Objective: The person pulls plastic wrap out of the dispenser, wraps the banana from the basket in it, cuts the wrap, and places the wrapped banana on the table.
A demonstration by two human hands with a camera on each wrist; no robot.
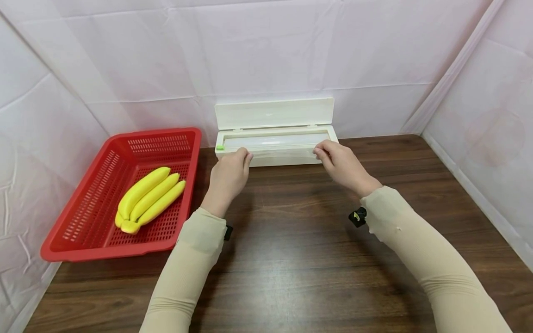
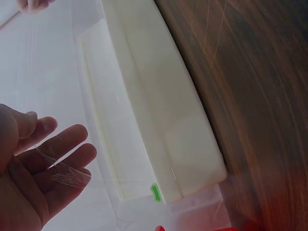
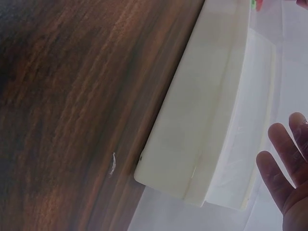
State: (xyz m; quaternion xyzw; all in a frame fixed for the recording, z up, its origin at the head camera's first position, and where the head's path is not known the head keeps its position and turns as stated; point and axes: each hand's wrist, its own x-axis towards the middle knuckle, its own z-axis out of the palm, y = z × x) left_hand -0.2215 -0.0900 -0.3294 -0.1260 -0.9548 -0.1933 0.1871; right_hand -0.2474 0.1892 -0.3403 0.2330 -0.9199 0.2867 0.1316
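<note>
A white cling film dispenser (image 1: 291,157) stands at the back with its lid (image 1: 275,114) raised and a roll visible inside. My left hand (image 1: 228,178) is in front of the dispenser's left end, thumb and forefinger pinching clear cling film (image 2: 72,176); a crumpled bit of it lies over the other fingers in the left wrist view. By the right end, my right hand (image 1: 343,166) pinches the film's other side between thumb and forefinger. Its remaining fingers (image 3: 279,173) are spread in the right wrist view, where the pinch itself is out of frame. The film is nearly invisible between the hands.
A red plastic basket (image 1: 193,185) on the left holds a bunch of yellow bananas (image 1: 151,199). At the dispenser's left end sits a small green slider (image 1: 220,147). White cloth walls (image 1: 266,55) enclose the dark wooden table (image 1: 283,245) at the back and sides.
</note>
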